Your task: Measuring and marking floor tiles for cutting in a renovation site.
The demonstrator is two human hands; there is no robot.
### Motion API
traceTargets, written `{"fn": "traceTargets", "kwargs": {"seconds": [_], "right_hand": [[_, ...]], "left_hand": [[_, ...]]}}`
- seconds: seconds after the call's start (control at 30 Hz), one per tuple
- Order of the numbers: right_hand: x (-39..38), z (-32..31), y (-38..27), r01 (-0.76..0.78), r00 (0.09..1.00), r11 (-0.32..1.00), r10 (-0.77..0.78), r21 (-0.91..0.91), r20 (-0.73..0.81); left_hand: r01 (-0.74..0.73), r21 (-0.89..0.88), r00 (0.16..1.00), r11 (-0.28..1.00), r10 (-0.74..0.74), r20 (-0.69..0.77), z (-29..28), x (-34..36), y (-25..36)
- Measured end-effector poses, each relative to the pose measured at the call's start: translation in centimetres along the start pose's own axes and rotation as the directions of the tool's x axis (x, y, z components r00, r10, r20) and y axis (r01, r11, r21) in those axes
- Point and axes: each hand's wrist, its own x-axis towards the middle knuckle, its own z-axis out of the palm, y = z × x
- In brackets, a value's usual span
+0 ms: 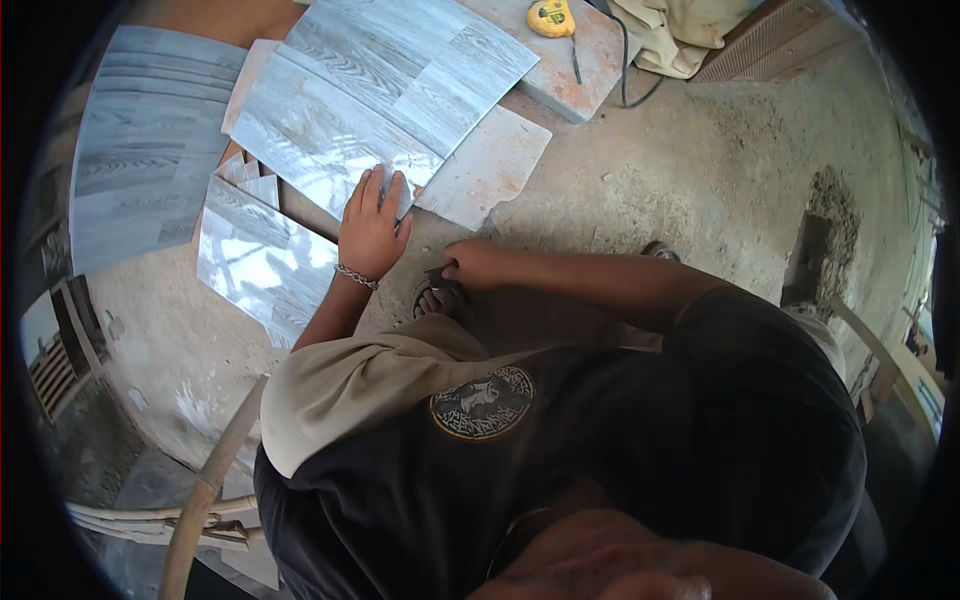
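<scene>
A large grey wood-patterned tile lies at the upper middle, resting over pale slabs. My left hand is laid flat on its near edge, fingers stretched out, a chain bracelet at the wrist. Below it sits a smaller cut piece of the same tile, close to my left wrist. My right hand is curled low beside my sandalled foot, apart from the tile. Something dark shows at its fingers, but its kind is too hidden to tell.
More wood-patterned tiles are stacked at the left. A yellow tape measure sits on a thick slab, with a black cable beside it. Beige cloth lies beyond. At right the concrete floor has a broken hole. Wooden poles stand lower left.
</scene>
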Motion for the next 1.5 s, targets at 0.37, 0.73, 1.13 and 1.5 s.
{"fn": "traceTargets", "kwargs": {"seconds": [0.37,0.73,1.13,1.5], "right_hand": [[1.6,-8.1,1.7,-0.493,0.853,0.456,0.085,0.741,0.515],[2.5,-10.5,1.7,-0.293,0.934,0.216,0.273,0.932,0.230],[3.6,-11.2,-1.9,-0.079,0.997,0.885,0.074,0.459,0.029],[4.6,-23.6,3.4,0.135,0.758,0.837,0.258,0.531,-0.599]], "left_hand": [[-0.028,-0.057,0.994,0.998,0.021,-0.108,0.6,-0.3,0.2],[0.028,-0.128,0.992,0.991,-0.044,-0.120,-0.3,-0.6,0.3],[0.345,-0.938,0.912,0.037,-0.249,0.326,0.7,-1.9,1.0],[0.430,-0.902,0.886,0.043,-0.212,0.412,1.6,-4.3,0.7]]}}
